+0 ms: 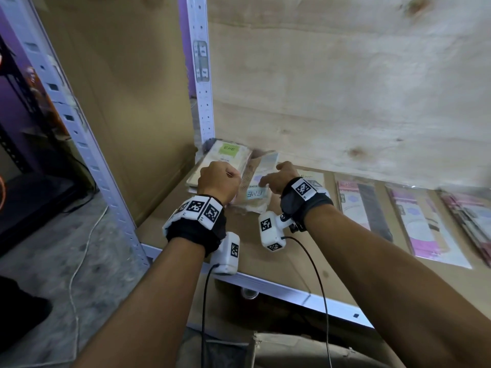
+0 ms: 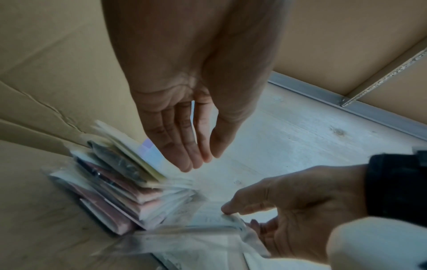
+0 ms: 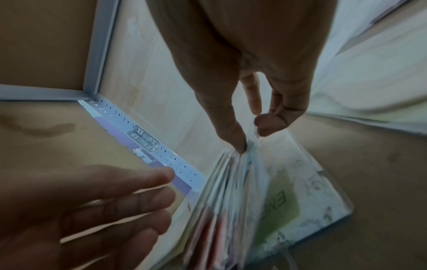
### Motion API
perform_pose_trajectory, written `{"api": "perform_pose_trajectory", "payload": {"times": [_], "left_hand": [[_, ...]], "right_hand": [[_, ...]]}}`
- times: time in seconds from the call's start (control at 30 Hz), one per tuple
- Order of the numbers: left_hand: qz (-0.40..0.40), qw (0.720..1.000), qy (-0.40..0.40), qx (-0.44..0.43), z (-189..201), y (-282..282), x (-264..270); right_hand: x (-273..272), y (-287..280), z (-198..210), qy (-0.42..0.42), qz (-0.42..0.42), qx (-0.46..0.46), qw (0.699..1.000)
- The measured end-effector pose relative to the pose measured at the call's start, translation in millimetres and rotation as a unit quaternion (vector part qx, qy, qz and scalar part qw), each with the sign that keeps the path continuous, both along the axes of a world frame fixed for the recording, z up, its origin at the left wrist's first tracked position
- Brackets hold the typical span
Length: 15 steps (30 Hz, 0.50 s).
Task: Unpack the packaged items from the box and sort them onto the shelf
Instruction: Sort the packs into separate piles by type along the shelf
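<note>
Right hand (image 3: 265, 117) pinches the top edges of a bundle of packets (image 3: 233, 191) standing at the shelf's (image 1: 265, 251) back-left corner; left hand (image 2: 189, 127) hovers beside it, fingers straight, holding nothing. Best to steady the bundle with that palm, then lay it flat against the corner stack (image 1: 225, 160).

Packets (image 1: 233, 166) stacked in shelf (image 1: 279, 285) corner — seemingly leftmost.

Pale packets on brown board

The clear-wrapped cream packet (image 1: 227, 158) carries a lime-green label; the flat packets (image 1: 430, 224) to the right show pink, lilac and black bands, on the brown cardboard shelf liner (image 1: 305, 251) with white metal uprights (image 1: 202, 75).
</note>
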<state>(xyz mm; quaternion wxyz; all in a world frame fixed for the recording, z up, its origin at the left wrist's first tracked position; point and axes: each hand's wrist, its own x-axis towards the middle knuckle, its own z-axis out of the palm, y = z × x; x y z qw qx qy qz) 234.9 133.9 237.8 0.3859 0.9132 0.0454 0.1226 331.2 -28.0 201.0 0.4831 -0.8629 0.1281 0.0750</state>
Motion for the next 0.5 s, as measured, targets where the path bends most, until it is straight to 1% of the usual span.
{"api": "perform_pose_trajectory", "payload": {"times": [0.13,0.23,0.37,0.5], "left_hand": [[0.002,1.0,-0.004,-0.014,0,-3,2],[0.004,1.0,-0.009,-0.027,-2,0,6],[-0.011,0.999,-0.021,-0.046,-6,-3,11],[-0.011,0.998,-0.021,-0.053,-6,-14,14]], "right_hand": [[-7,0,4,-0.01,0.007,0.031,0.999],[-19,-10,12,-0.03,0.013,0.038,0.999],[-51,-43,18,-0.054,0.014,0.104,0.993],[-90,-92,22,-0.05,0.045,0.196,0.978]]}}
